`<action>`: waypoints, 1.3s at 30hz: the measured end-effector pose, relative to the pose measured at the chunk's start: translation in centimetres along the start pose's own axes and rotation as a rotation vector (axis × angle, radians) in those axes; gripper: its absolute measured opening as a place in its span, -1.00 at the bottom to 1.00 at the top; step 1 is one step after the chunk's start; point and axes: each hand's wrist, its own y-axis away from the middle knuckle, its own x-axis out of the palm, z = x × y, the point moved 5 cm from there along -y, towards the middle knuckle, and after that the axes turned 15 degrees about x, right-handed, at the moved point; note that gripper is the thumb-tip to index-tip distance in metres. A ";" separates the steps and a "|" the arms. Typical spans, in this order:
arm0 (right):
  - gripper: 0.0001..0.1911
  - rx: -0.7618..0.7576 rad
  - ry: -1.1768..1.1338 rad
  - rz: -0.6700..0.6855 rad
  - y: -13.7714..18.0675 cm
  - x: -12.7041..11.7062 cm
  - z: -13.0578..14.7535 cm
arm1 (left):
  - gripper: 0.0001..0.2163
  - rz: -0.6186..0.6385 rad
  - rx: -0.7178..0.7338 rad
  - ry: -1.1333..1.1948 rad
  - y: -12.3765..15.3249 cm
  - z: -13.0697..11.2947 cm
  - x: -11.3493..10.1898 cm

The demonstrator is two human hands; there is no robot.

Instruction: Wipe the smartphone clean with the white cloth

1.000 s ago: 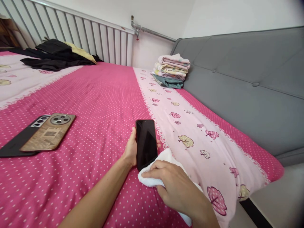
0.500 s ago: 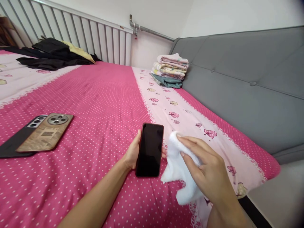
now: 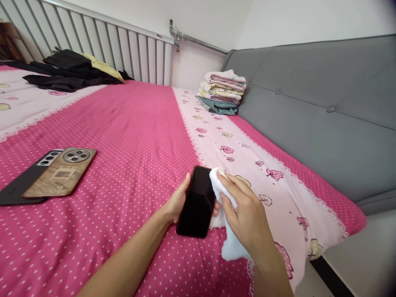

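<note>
My left hand [image 3: 177,201] is closed around a smartphone [image 3: 196,204], thumb along its left edge and fingertips showing at the right edge. The phone's dark screen faces up, tilted slightly, and its back is hidden. In my right hand [image 3: 243,206] a white cloth [image 3: 220,187] is bunched under the fingers, its loose end hanging down toward the bed. The cloth meets the phone's upper right edge. To the left, a phone with a wood-patterned back [image 3: 62,173] lies partly on top of a black phone [image 3: 21,183], both camera side up.
A pink dotted bedspread [image 3: 130,132] lies under everything. Folded fabrics [image 3: 222,91] are stacked by the grey headboard [image 3: 309,90]. Dark clothes [image 3: 71,68] lie at the far left before a white radiator [image 3: 123,45]. The bed's edge drops off at lower right.
My right hand has moved left with the white cloth, which now reaches the phone's upper right edge. The phone in my left hand has tilted a little and shifted slightly down.
</note>
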 end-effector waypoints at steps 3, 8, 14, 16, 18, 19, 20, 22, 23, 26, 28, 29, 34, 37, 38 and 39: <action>-0.52 0.017 0.043 0.012 0.0 0.4 -0.1 | -0.25 -0.034 0.022 0.024 -0.1 -0.1 0.2; -0.51 0.007 0.101 0.057 0.3 1.3 0.5 | -0.33 -0.092 0.145 0.062 -0.4 -0.9 0.0; -0.49 -0.028 0.119 0.128 0.8 2.1 1.5 | -0.34 -0.211 0.216 0.008 -0.5 -1.7 -0.7; -0.47 -0.037 0.118 0.167 0.9 2.5 1.7 | -0.34 -0.244 0.230 0.026 -0.5 -2.1 -0.8; -0.45 -0.036 0.127 0.218 1.1 2.9 1.8 | -0.33 -0.277 0.243 0.046 -0.4 -2.4 -0.9; -0.44 -0.031 0.135 0.243 1.2 3.1 1.9 | -0.32 -0.288 0.248 0.056 -0.4 -2.6 -1.0; -0.44 -0.027 0.143 0.266 1.2 3.2 1.9 | -0.32 -0.298 0.257 0.066 -0.5 -2.8 -1.1; -0.44 -0.026 0.154 0.307 1.4 3.5 2.1 | -0.34 -0.329 0.293 0.081 -0.5 -3.2 -1.4; -0.43 -0.030 0.157 0.324 1.4 3.6 2.1 | -0.34 -0.349 0.314 0.084 -0.4 -3.4 -1.6; -0.42 -0.041 0.159 0.367 1.6 3.7 2.2 | -0.34 -0.434 0.369 0.066 -0.2 -3.8 -2.2; -0.41 -0.041 0.160 0.403 1.7 3.7 2.1 | -0.34 -0.503 0.405 0.029 0.0 -4.2 -2.4; -0.42 -0.037 0.158 0.424 1.7 3.7 2.1 | -0.35 -0.540 0.430 0.006 0.1 -4.4 -2.5; -0.43 -0.048 0.055 0.580 2.2 2.4 1.6 | -0.44 -0.724 0.555 -0.090 0.5 -5.4 -3.1; -0.43 -0.065 -0.042 0.605 2.2 0.8 0.9 | -0.47 -0.828 0.629 -0.136 0.9 -5.9 -3.8; -0.45 -0.059 -0.059 0.579 2.0 0.3 0.6 | -0.48 -0.842 0.656 -0.148 1.0 -6.0 -4.0; -0.47 -0.048 -0.073 0.540 1.8 -0.2 0.3 | -0.49 -0.843 0.669 -0.151 1.0 -6.0 -4.2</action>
